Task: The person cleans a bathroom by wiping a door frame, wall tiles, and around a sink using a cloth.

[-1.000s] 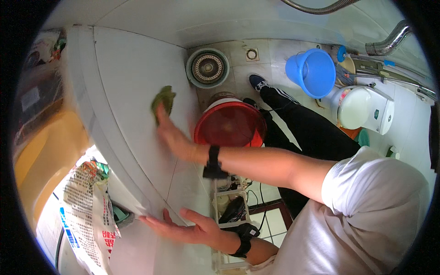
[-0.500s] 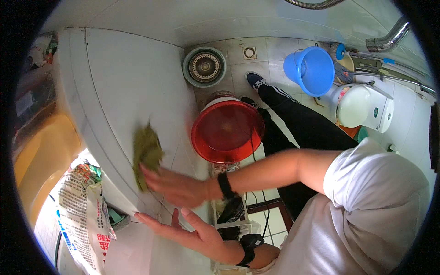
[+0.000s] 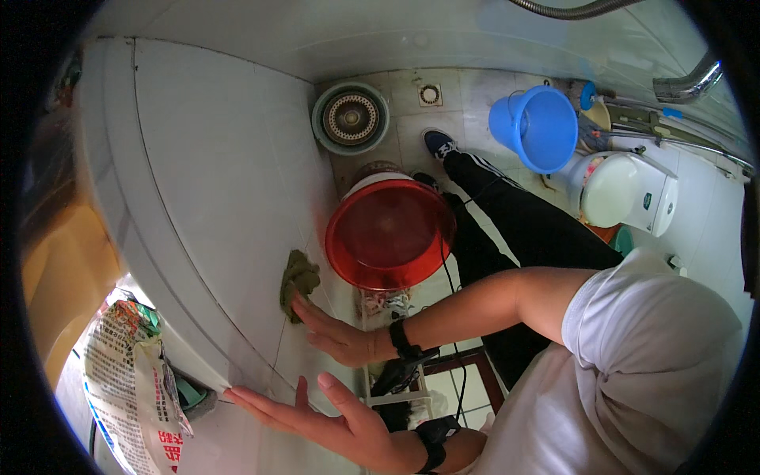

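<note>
Matt rumpled cloth, glossy plastic basin

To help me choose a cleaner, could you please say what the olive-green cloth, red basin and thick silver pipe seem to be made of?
Olive-green cloth: soft, matte textile, judging by its crumpled folds; the fibre is unclear. Red basin: probably smooth plastic, given its even colour and glossy wall. Thick silver pipe: likely shiny metal, from its bright, mirror-like streaks.
</note>
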`<state>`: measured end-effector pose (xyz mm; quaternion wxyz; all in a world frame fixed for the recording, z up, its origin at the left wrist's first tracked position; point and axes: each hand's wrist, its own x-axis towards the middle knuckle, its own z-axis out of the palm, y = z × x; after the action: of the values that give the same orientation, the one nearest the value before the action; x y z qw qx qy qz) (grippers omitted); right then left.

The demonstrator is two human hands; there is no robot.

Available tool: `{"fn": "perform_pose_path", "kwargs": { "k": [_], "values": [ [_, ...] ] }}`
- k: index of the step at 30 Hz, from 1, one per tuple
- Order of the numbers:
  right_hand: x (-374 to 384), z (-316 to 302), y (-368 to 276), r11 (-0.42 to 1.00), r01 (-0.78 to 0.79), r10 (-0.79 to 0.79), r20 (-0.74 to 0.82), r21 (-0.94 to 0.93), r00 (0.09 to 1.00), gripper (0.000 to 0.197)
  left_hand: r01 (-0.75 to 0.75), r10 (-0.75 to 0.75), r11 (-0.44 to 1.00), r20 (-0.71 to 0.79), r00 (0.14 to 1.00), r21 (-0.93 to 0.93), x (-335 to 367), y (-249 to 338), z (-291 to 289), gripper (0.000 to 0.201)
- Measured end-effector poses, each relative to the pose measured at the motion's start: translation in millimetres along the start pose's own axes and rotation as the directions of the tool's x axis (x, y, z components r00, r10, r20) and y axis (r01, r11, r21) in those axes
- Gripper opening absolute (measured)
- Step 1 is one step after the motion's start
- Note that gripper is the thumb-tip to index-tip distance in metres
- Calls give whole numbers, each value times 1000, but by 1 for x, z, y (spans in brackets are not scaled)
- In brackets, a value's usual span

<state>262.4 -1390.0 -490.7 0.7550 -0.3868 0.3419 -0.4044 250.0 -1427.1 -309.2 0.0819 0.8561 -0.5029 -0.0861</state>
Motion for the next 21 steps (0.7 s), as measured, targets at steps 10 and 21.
{"fn": "perform_pose_path", "kwargs": {
  "k": [10, 21],
  "values": [
    [187, -111, 49, 998, -54, 37, -432, -28, 901, 68, 68, -78, 975, -37, 996, -210, 2, -11, -4, 73],
    [-18, 35, 28, 965, -165, 172, -16, 202, 985, 79, -218, 151, 949, -276, 949, -230, -20, -31, 7, 60]
  ]
}}
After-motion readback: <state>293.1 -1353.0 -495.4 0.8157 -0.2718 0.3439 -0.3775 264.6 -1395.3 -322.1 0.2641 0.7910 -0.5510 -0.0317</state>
